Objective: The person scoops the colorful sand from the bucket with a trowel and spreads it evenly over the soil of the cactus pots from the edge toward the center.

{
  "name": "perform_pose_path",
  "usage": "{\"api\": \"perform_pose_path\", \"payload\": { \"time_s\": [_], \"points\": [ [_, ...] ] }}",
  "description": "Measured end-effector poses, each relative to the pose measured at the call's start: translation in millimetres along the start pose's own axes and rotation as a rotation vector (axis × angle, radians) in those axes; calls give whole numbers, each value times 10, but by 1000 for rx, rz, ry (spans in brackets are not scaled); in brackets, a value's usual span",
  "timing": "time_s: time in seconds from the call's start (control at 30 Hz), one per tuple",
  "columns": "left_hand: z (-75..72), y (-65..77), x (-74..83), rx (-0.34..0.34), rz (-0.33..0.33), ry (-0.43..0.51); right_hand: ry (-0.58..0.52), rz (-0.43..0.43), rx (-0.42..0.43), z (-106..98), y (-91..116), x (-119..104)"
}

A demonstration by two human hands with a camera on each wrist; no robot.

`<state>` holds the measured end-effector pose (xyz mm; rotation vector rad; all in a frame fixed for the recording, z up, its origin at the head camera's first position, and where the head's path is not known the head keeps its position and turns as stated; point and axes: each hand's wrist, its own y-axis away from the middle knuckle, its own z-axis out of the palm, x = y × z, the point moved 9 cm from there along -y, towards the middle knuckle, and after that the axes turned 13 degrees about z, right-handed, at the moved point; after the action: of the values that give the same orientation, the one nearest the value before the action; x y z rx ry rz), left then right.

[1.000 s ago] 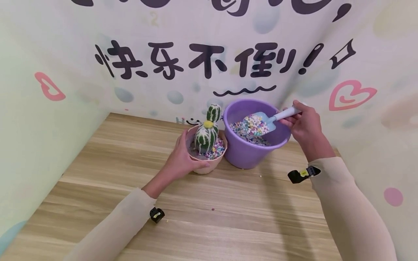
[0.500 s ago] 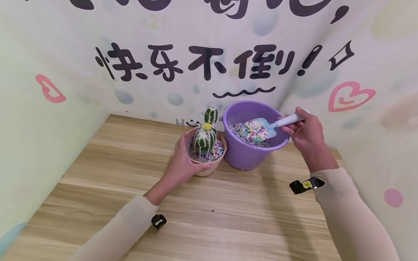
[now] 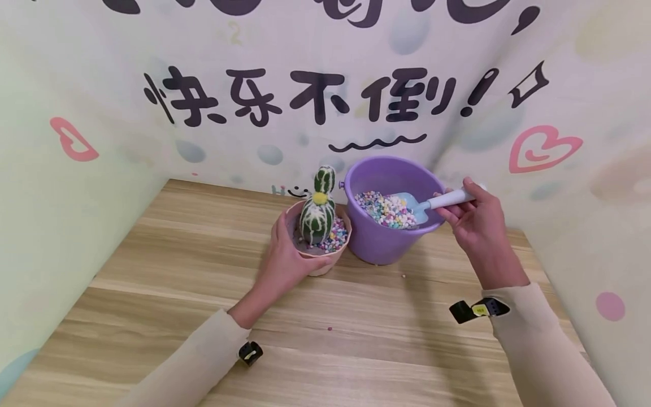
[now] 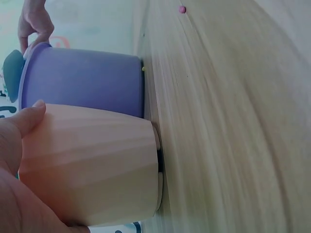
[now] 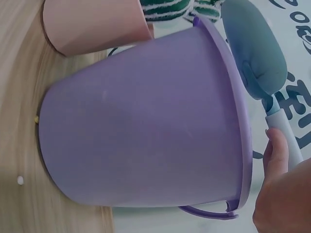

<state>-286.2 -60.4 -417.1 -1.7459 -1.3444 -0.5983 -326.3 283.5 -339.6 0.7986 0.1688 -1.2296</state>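
My left hand [image 3: 286,257] grips the near left side of a pink flowerpot [image 4: 92,165], thumb across its front and fingers round the far side. A green cactus [image 3: 317,221] with white streaks and a yellow flower stands in the pot, with coloured pebbles beside it on the right. My right hand [image 3: 480,226] holds the white handle of a small blue shovel [image 5: 257,53]. Its blade, heaped with pastel pebbles [image 3: 394,213], is over the mouth of a purple bucket [image 5: 146,121]; the right wrist view shows the blade above the rim. More pebbles lie inside the bucket.
The pot and bucket stand close together on a wooden table [image 3: 203,249] by a printed wall cloth [image 3: 285,130]. A pink pebble [image 4: 182,9] and a white one [image 5: 20,180] lie loose on the tabletop. The bucket's bail handle [image 5: 209,213] hangs at its side.
The right hand and loaded shovel have shifted slightly down and nearer the bucket's front rim. My left hand keeps its hold on the flowerpot, and the head view has shifted slightly.
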Motion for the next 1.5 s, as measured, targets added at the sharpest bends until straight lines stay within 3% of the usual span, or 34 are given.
{"api": "perform_pose_path", "payload": {
  "time_s": [0.37,0.57,0.7,0.97,1.5],
  "points": [
    [12,62,75,61,-13,58,-5,-1,6,-28,64,134],
    [17,77,61,28,-34,64,-9,-9,-6,-17,96,206],
    [20,65,17,-29,-37,80,-13,-9,-22,-13,112,248],
    [23,-28,-108,-121,4,123,-51,12,-66,-32,145,348],
    [17,10,-124,-72,1,94,-61,19,-62,-87,216,532]
  ]
}}
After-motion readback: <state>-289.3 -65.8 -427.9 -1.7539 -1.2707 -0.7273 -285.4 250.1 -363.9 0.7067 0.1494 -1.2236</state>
